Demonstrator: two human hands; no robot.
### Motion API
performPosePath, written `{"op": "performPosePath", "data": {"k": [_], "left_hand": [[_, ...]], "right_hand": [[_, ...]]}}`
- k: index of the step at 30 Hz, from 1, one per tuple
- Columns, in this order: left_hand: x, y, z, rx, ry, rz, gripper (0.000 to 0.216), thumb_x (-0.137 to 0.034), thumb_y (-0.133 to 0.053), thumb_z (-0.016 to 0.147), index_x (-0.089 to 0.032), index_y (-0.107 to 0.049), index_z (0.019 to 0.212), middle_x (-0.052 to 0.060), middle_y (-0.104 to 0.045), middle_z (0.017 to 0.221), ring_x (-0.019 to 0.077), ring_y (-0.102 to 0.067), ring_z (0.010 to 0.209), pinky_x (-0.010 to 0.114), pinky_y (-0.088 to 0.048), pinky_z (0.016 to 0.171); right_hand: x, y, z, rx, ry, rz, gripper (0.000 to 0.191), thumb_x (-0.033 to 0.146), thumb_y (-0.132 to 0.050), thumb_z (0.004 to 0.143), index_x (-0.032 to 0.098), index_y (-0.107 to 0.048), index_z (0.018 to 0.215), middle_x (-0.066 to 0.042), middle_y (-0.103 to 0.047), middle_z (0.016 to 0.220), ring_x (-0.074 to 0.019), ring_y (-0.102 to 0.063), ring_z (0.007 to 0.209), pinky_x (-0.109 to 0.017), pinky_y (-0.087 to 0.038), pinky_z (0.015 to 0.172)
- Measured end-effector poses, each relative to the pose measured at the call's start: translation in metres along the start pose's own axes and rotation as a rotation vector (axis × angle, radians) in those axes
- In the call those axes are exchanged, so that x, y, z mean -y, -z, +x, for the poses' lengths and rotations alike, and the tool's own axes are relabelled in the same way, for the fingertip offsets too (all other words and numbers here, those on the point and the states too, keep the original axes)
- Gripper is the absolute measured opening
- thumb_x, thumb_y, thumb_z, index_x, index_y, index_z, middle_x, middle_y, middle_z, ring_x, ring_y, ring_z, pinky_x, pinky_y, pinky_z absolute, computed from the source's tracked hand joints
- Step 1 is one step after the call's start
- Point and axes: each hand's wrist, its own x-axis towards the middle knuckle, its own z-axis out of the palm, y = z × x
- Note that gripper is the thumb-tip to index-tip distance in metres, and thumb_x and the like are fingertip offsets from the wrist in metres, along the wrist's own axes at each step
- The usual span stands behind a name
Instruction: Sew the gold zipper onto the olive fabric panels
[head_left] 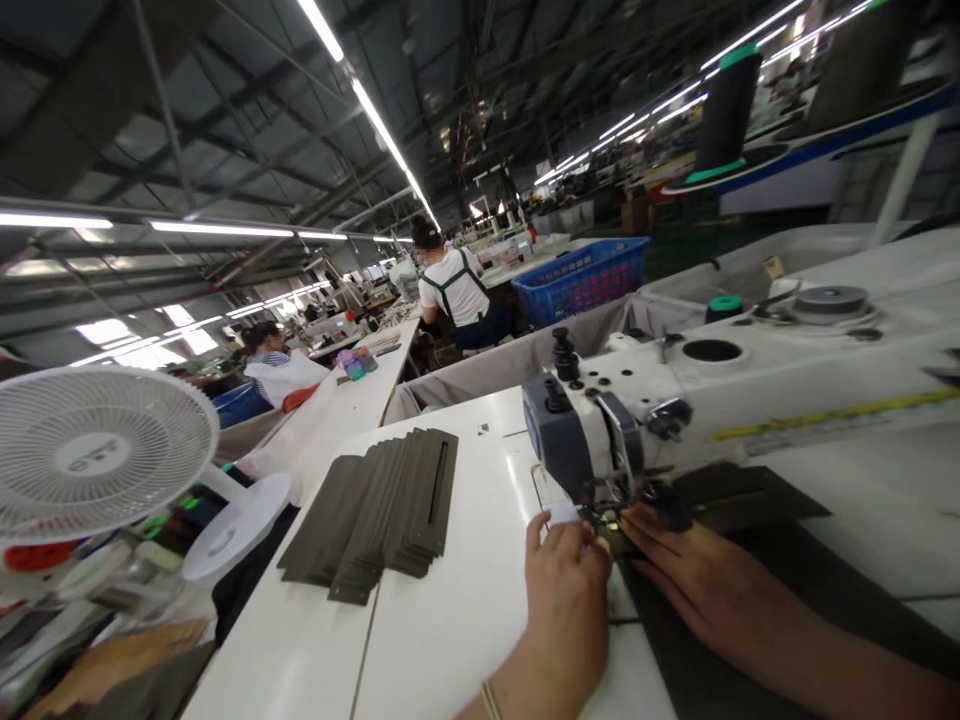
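Observation:
A white and grey sewing machine (581, 435) stands on the white table, its presser foot and needle area just beyond my fingertips. My left hand (568, 575) is left of the needle area with its fingers curled in; what they pinch is hidden. Right of the foot, my right hand (686, 560) lies with fingers stretched out and pressed down on dark olive fabric (787, 580). That fabric spreads under my right forearm and over the table's front side. Part of another olive piece with a slot (735, 497) shows behind my right hand.
Fanned olive pieces (390, 510) lie stacked on the white table (442, 630), left of my hands. A white fan (105, 450) stands at the far left. Behind the machine are a grey cloth-lined trough (480, 370), a blue crate (581, 280) and co-workers (461, 290). Thread cones (724, 115) hang upper right.

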Motion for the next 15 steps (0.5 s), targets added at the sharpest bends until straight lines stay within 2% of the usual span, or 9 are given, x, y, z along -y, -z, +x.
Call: {"op": "performPosePath", "data": {"k": [7, 15], "left_hand": [[0.0, -0.001, -0.001, -0.059, -0.025, -0.054, 0.011, -0.015, -0.057, 0.091, -0.021, -0.066, 0.087, 0.002, -0.071, 0.098, 0.017, -0.065, 0.09, 0.041, -0.042, 0.098], [0.002, 0.002, 0.005, -0.054, -0.136, 0.045, 0.012, -0.012, -0.052, 0.093, -0.017, -0.063, 0.088, 0.004, -0.07, 0.097, 0.0181, -0.066, 0.089, 0.038, -0.048, 0.093]], "right_hand": [[-0.003, 0.008, 0.003, 0.063, -0.008, 0.064, 0.032, 0.017, -0.04, 0.092, 0.011, -0.064, 0.112, -0.011, -0.069, 0.108, -0.0227, -0.064, 0.103, -0.035, -0.055, 0.088], [-0.001, 0.015, 0.014, 0.102, -0.001, 0.091, 0.031, 0.013, -0.04, 0.09, 0.011, -0.062, 0.111, -0.012, -0.069, 0.104, -0.0231, -0.066, 0.097, -0.036, -0.056, 0.083]]}}
